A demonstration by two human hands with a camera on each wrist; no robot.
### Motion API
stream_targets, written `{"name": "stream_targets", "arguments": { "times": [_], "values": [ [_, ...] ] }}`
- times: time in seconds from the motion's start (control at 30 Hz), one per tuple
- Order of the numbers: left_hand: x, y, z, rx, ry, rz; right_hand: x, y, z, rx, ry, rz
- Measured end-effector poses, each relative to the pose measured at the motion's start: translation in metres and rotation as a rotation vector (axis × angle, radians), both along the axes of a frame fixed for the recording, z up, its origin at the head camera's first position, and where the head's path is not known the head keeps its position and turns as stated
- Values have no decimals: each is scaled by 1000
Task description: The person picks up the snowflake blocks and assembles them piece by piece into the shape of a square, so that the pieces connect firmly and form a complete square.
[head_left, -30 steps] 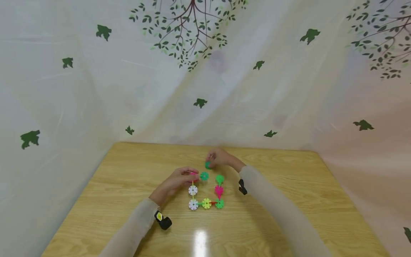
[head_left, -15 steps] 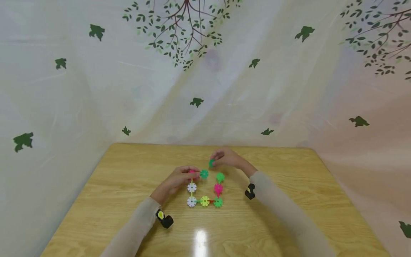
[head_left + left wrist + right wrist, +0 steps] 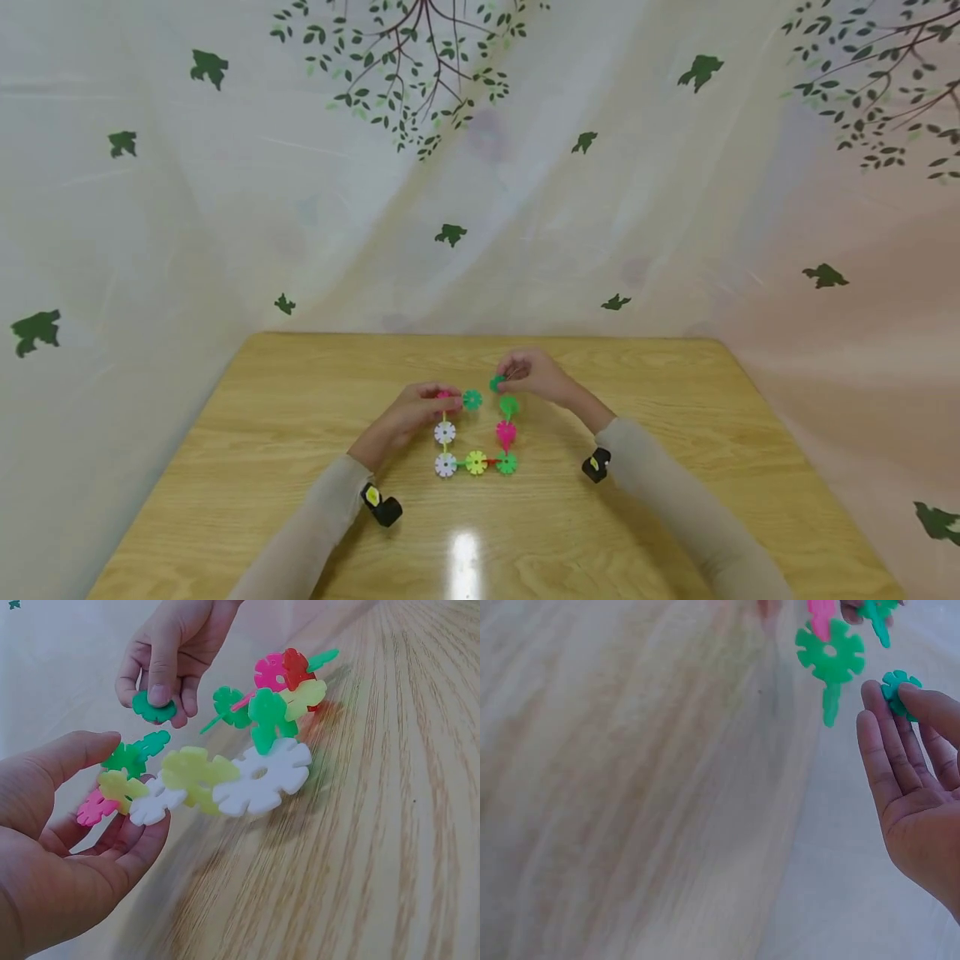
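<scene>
My left hand grips a chain of slotted plastic snowflake discs at its upper left corner, by the pink disc. The chain forms a square-like loop with a gap at its far side. Two white discs run down the left, a yellow disc is at the bottom, and a pink disc is on the right. A green disc juts from the held corner. Between thumb and fingers, my right hand pinches a loose green snowflake disc, just beyond the chain's green end disc.
The wooden table lies beneath the hands. Behind it hangs a pale cloth printed with leaves and branches. A black wrist camera sits on the left sleeve and another on the right sleeve.
My right hand has shifted rightward with the green disc, closer to the chain's green end disc. The left hand keeps its grip on the chain. The head view has turned slightly.
</scene>
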State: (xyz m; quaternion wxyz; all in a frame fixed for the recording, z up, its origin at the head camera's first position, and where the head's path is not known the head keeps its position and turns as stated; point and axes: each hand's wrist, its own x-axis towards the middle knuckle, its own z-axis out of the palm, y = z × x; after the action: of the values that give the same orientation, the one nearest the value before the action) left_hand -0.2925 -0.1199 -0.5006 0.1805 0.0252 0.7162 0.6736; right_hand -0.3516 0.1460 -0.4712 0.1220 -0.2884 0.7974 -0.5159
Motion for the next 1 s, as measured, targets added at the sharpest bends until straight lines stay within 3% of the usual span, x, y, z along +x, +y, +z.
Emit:
{"name": "stream_targets", "arguments": {
  "times": [0.37, 0.67, 1.0],
  "values": [
    [0, 2, 2, 21, 9, -3, 21, -4, -8, 13, 98, -4],
    [1, 4, 3, 12, 8, 12, 26, -5, -14, -43, 106, -35],
    [-1, 6, 1, 11, 19, 15, 32, -9, -14, -12, 161, -57]
  ]
}}
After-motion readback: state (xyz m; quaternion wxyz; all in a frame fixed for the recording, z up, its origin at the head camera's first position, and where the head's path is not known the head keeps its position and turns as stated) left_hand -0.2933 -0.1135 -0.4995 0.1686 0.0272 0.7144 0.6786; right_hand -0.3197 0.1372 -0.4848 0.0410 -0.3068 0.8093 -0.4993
